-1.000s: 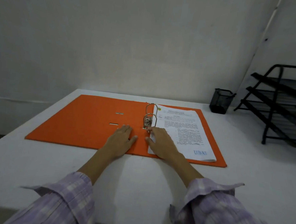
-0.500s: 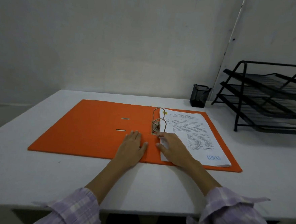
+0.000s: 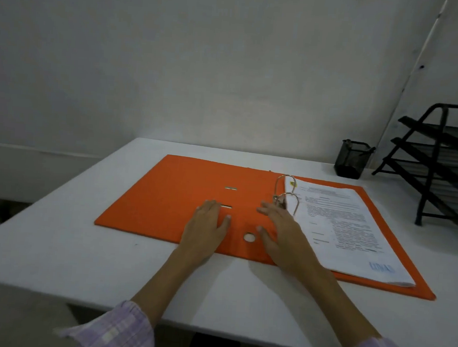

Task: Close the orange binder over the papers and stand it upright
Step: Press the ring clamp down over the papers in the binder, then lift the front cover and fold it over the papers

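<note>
The orange binder lies open and flat on the white table. A stack of printed papers sits on its right half, threaded on the two metal rings. My left hand rests palm down on the left cover near the spine, fingers apart. My right hand hovers or rests over the spine just left of the papers, fingers spread, holding nothing. A round finger hole in the spine shows between my hands.
A black mesh pen holder stands at the back right of the table. A black tiered paper tray rack stands at the far right. A white wall rises behind the table. The table's near edge runs below my forearms.
Both hands have shifted left: the right hand left the papers and sits over the spine; the left moved further onto the left cover. The finger hole is uncovered. The camera view also shifted.
</note>
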